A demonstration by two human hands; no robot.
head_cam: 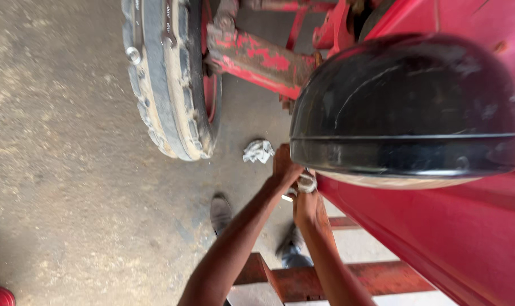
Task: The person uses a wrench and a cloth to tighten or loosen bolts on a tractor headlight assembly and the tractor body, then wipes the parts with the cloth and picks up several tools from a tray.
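Centrally, just below the black domed fender [405,107], both hands work at one spot against the red machine body [439,226]. The left hand [284,165] reaches up under the fender's rim, fingers curled; whether they grip anything cannot be told. The right hand [304,205] is closed around a small pale part [307,182], steadying it from below. A crumpled rag [258,151] lies on the concrete floor [70,170] beside the worn tyre [169,79], upper centre.
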